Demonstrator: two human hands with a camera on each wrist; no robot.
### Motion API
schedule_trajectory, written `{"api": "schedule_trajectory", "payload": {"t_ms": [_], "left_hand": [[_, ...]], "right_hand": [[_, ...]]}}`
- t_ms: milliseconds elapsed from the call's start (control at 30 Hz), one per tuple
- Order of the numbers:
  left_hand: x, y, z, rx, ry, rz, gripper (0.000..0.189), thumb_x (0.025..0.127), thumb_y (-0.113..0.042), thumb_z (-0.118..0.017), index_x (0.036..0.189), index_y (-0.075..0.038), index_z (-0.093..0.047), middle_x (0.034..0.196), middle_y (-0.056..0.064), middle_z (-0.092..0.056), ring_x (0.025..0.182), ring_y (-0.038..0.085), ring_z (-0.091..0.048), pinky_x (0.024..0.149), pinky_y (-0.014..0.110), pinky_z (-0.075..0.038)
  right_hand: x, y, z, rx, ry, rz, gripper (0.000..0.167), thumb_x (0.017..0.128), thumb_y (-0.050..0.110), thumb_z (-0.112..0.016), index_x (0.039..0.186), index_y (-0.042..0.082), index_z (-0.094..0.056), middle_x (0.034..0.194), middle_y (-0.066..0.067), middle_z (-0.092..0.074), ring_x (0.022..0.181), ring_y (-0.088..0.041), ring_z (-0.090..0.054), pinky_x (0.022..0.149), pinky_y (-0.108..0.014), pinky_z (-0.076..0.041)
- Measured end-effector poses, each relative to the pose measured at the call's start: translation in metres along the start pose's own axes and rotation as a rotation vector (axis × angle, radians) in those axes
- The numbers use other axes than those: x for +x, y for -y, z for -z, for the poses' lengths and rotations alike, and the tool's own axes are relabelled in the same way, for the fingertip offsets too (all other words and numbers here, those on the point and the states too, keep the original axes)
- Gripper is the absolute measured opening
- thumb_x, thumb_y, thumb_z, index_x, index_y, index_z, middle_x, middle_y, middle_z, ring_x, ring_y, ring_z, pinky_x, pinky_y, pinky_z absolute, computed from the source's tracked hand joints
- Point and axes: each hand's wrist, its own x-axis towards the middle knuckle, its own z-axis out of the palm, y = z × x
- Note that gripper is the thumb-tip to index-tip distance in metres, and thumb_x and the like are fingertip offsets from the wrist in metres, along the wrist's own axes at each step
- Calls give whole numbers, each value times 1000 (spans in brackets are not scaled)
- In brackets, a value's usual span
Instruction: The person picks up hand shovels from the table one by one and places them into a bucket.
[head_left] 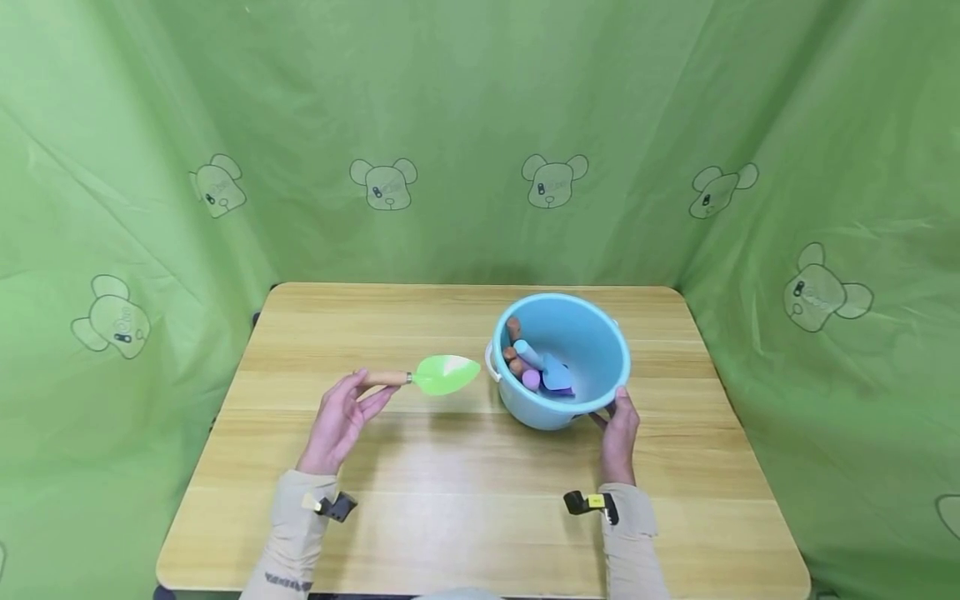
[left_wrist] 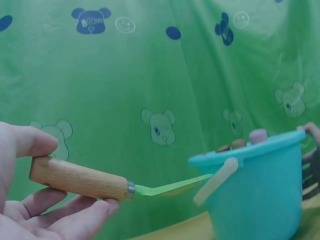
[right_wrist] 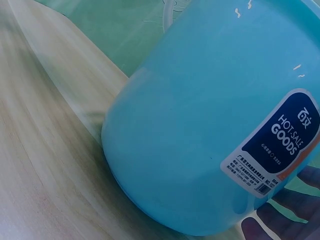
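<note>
My left hand (head_left: 339,425) pinches a small garden trowel by the end of its wooden handle (left_wrist: 80,178). The trowel's leaf-shaped green blade (head_left: 444,375) points right, held level above the table toward the bucket. A light-blue bucket (head_left: 543,415) stands on the right half of the table, tilted a little. Its near right rim is gripped by my right hand (head_left: 619,429), with the thumb at the rim and the fingers along the outer wall. Inside the bucket lie a blue shovel (head_left: 555,372), a purple-ended tool (head_left: 531,380) and several brown handle ends (head_left: 513,327).
The wooden table (head_left: 465,525) carries the bucket. A white bail handle (head_left: 491,363) hangs on the bucket's left side, and a dark label (right_wrist: 285,135) is stuck on its wall. Green curtains (head_left: 465,108) with bear prints enclose the table at the back and sides.
</note>
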Motion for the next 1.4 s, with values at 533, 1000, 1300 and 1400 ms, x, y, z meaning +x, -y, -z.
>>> {"api": "schedule_trajectory", "payload": {"t_ms": [533, 1000, 1300, 1400], "left_hand": [[0, -8, -36, -32, 94, -45, 23, 111, -21, -47, 99, -10, -64, 117, 9, -75, 111, 25, -76, 109, 37, -55], [10, 4, -61, -49, 101, -69, 23, 109, -20, -51, 95, -9, -64, 115, 10, -78, 108, 24, -77, 107, 36, -57], [13, 7, -69, -66, 72, -52, 22, 109, -18, -51, 93, -9, -62, 112, 10, -78, 105, 24, -78, 105, 35, -58], [15, 8, -73, -44, 90, -66, 23, 109, -20, -51, 94, -9, -64, 113, 9, -78, 106, 24, -78, 106, 37, -57]], "right_hand": [[1, -2, 2, -14, -3, -7, 60, 110, 55, -26, 151, 20, -52, 153, -12, -53, 141, -25, -50, 106, -35, -49], [1, -2, 1, -15, -5, -8, 60, 110, 54, -25, 151, 18, -52, 154, -14, -52, 142, -30, -49, 105, -33, -49], [1, -2, 0, -10, -5, 5, 59, 110, 52, -28, 149, 17, -54, 151, -14, -54, 138, -28, -52, 101, -31, -52], [1, -1, 0, -8, -4, 9, 60, 110, 54, -28, 149, 16, -54, 150, -14, -54, 138, -28, -51, 103, -33, -52]]}}
